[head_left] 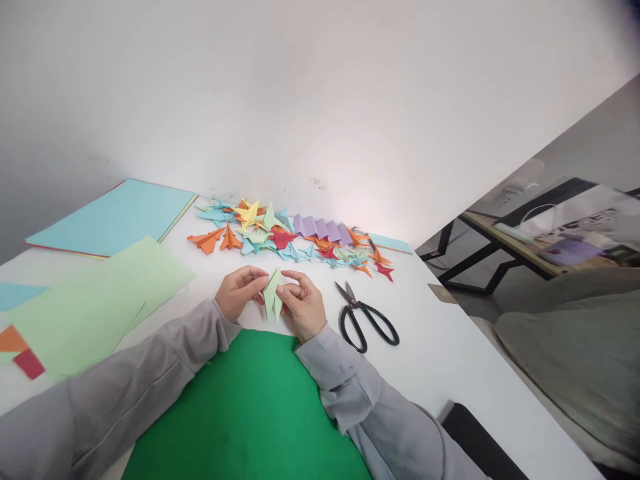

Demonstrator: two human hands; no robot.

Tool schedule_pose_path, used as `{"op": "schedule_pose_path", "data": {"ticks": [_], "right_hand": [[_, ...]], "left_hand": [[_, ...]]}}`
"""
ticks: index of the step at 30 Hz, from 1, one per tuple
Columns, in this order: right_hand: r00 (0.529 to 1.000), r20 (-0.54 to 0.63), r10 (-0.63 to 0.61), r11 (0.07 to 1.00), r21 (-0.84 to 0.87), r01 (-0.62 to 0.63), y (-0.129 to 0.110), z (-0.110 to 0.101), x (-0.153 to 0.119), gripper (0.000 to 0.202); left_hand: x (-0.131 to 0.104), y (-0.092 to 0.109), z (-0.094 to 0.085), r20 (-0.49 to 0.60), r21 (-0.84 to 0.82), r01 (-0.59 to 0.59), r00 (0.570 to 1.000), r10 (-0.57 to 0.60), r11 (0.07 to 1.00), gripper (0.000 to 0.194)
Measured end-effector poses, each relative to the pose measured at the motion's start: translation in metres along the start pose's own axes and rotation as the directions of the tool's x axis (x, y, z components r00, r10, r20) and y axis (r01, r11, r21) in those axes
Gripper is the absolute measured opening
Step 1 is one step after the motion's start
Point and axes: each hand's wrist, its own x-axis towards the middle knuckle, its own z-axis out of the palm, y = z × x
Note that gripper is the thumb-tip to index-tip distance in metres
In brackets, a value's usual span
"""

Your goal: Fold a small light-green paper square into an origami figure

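Note:
A light green folded paper piece [271, 293], narrow with two pointed legs hanging down, is held upright between both hands over the far edge of a green sheet [245, 400]. My left hand [241, 292] pinches its left side between thumb and fingers. On the other side my right hand [303, 303] grips it with thumb and bent fingers. Black-handled scissors [367, 315] lie with blades parted to the right of my right hand. Behind the hands spreads a row of small folded paper figures [283, 239] in orange, blue, yellow, red and green.
At left lie light green sheets [90, 313] and a stack of blue paper [115, 213], with a red scrap [29, 363] nearby. A purple pleated strip [323, 229] sits by the wall. A black object [477, 443] rests near the right table edge, partly behind my sleeve.

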Motion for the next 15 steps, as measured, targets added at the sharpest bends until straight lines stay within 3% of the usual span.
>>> {"op": "schedule_pose_path", "data": {"ticks": [10, 15], "right_hand": [[1.000, 0.007, 0.011, 0.998, -0.063, -0.010, 0.0021, -0.0001, -0.0008, 0.022], [1.000, 0.008, 0.000, 0.992, -0.125, 0.001, 0.0003, -0.0007, -0.0016, 0.025]], "left_hand": [[0.0027, -0.0017, -0.0008, -0.012, 0.002, 0.013, 1.000, -0.013, 1.000, 0.037], [0.0031, -0.0008, -0.0017, 0.011, -0.011, 0.049, 0.999, -0.049, 0.999, 0.037]]}}
